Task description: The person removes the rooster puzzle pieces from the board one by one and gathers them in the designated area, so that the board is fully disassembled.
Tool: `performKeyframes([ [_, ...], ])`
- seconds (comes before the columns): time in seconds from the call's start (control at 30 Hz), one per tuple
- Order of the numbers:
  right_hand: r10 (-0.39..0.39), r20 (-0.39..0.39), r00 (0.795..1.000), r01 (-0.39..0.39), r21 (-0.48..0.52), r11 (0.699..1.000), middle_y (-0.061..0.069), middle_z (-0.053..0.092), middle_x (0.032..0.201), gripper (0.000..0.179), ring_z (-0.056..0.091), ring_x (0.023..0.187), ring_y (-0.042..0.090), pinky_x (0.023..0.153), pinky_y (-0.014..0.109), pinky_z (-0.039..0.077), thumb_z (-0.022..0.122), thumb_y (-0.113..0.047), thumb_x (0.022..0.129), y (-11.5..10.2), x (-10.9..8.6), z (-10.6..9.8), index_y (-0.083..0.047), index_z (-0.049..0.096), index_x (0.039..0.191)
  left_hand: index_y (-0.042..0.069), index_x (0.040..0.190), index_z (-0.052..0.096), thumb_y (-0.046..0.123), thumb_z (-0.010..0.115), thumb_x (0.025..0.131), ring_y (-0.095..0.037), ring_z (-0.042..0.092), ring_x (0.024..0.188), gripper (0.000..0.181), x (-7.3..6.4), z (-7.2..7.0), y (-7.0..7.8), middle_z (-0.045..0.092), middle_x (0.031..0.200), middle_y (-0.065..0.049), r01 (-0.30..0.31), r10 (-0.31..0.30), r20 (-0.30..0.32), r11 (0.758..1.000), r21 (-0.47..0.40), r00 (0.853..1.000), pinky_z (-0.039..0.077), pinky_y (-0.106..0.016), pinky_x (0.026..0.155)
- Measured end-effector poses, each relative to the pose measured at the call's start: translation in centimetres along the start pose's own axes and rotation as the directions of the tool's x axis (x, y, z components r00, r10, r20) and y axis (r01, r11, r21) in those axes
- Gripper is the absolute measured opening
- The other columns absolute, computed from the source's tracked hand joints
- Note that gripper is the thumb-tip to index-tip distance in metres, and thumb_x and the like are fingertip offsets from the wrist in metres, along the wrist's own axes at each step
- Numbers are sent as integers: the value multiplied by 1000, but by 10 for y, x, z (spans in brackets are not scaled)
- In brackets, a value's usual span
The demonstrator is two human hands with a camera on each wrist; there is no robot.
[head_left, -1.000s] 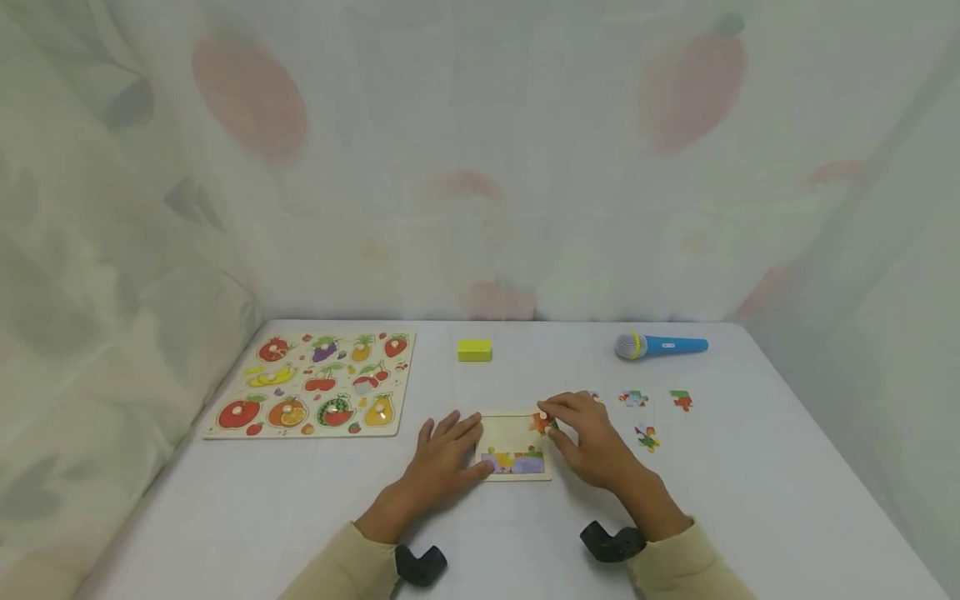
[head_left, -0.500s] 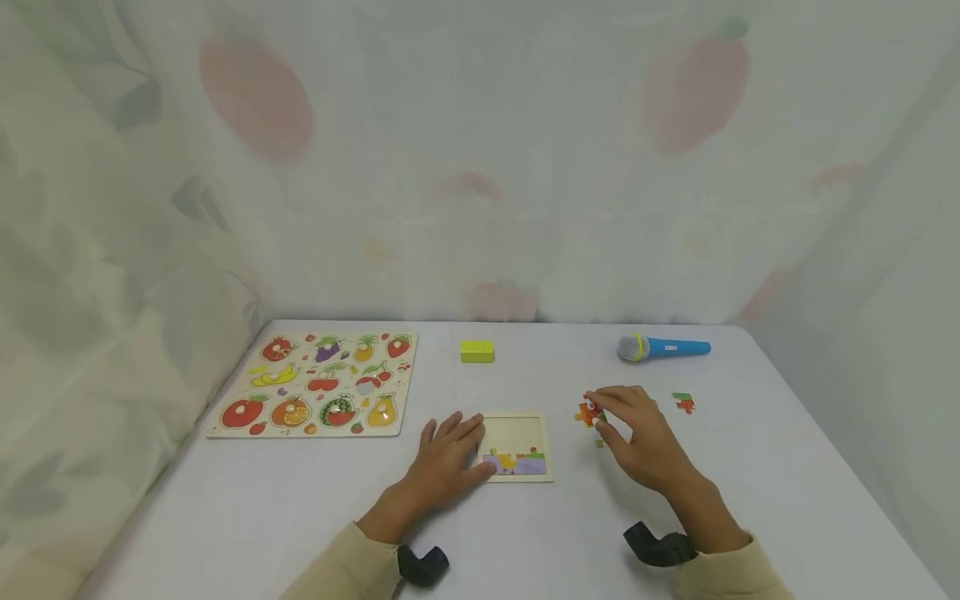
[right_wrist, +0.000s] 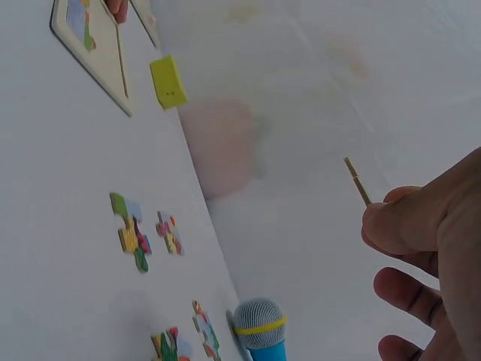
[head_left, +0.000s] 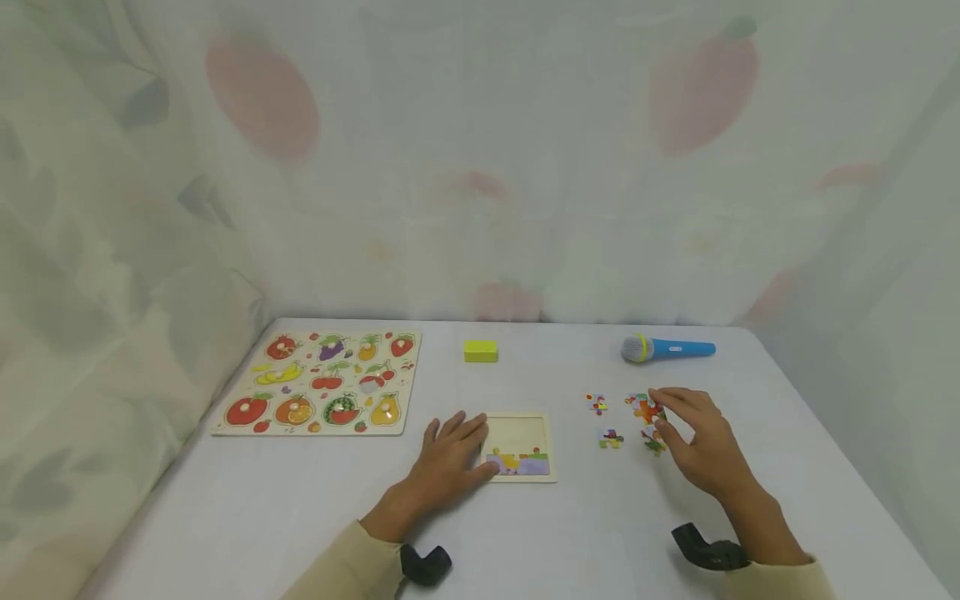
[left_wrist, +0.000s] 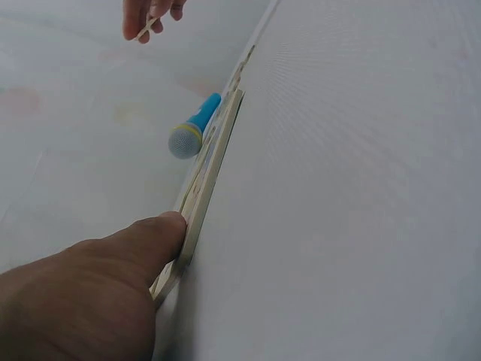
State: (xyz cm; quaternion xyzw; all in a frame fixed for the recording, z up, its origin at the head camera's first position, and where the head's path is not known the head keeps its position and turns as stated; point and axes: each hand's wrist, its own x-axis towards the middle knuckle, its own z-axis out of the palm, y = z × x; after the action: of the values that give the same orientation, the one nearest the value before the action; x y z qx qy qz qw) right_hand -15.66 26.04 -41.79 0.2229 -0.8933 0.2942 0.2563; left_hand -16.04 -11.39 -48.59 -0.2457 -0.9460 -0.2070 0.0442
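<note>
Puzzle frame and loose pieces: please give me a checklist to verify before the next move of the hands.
1. Left hand steadies the puzzle frame: ok, its fingers rest on the frame's left edge.
2. Right hand has a puzzle piece pinched: ok, seen edge-on in the right wrist view.
3. Piece's orientation matches an open slot: cannot tell.
4. Frame has free slots: ok, only its bottom row is filled.
5. Other loose pieces lie apart and reachable on the table: ok.
6. Toy microphone and yellow block are out of the way: ok.
</note>
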Motion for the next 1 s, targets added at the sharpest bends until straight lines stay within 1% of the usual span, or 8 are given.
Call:
performKeyframes([
  [0.2, 27, -23, 999, -28, -43, 999, 12, 62, 118, 48, 51, 110, 32, 93, 15, 29, 74, 11, 75, 17, -12, -9, 1, 64, 121, 8, 142, 49, 52, 57, 92, -31, 27, 139, 68, 1, 2, 0, 39, 150, -1, 8, -8, 10, 1000, 10, 1000, 13, -61, 107],
  [0.33, 48, -36, 998, -49, -45, 998, 14, 62, 115, 47, 51, 109, 35, 93, 9, 23, 73, 14, 74, 32, -22, -11, 1, 65, 119, 8, 142, 49, 53, 57, 92, -32, 27, 139, 68, 1, 2, 0, 39, 151, -1, 12, -12, 15, 1000, 4, 1000, 12, -61, 107],
  [0.4, 64, -35, 997, -65, -46, 997, 15, 62, 115, 48, 51, 108, 36, 93, 9, 24, 73, 15, 73, 39, -26, -11, 1, 65, 119, 8, 142, 49, 53, 57, 92, -32, 27, 140, 68, 1, 1, 0, 38, 151, -1, 16, -16, 18, 1000, 5, 1000, 12, -61, 107],
  [0.5, 99, -18, 995, -100, -43, 994, 17, 62, 115, 48, 51, 107, 37, 94, 29, 37, 71, 16, 74, 48, -33, -11, 1, 64, 119, 8, 142, 49, 53, 57, 92, -31, 26, 140, 68, 0, 0, 0, 38, 151, -1, 23, -23, 20, 1000, 1, 1000, 12, -61, 107],
  [0.57, 133, 2, 991, -133, -43, 990, 18, 62, 115, 47, 50, 107, 38, 90, 45, 41, 70, 16, 75, 52, -36, -11, 1, 64, 119, 8, 143, 49, 53, 57, 92, -31, 26, 140, 68, 0, 0, 0, 38, 151, -1, 27, -27, 22, 1000, 0, 999, 12, -61, 107],
  [0.63, 172, 26, 985, -171, -48, 984, 20, 61, 116, 45, 49, 108, 40, 83, 59, 39, 69, 15, 77, 56, -39, -11, 2, 63, 120, 8, 143, 48, 53, 57, 92, -31, 26, 140, 68, 0, -1, 1, 38, 151, -1, 30, -30, 26, 1000, -4, 999, 11, -61, 108],
  [0.77, 258, 71, 964, -251, -89, 964, 23, 59, 117, 41, 47, 109, 44, 84, 64, 38, 67, 11, 81, 62, -43, -11, 4, 61, 121, 9, 143, 48, 52, 58, 92, -31, 26, 140, 68, 0, -1, 1, 38, 151, -1, 35, -35, 33, 999, -6, 999, 11, -61, 108],
  [1.0, 331, 107, 938, -320, -108, 941, 28, 57, 119, 37, 45, 111, 48, 87, 66, 34, 61, 9, 84, 70, -49, -11, 9, 59, 121, 9, 143, 49, 51, 59, 91, -31, 26, 140, 68, 0, -1, 1, 38, 151, -1, 34, -34, 28, 999, -10, 999, 11, -61, 108],
])
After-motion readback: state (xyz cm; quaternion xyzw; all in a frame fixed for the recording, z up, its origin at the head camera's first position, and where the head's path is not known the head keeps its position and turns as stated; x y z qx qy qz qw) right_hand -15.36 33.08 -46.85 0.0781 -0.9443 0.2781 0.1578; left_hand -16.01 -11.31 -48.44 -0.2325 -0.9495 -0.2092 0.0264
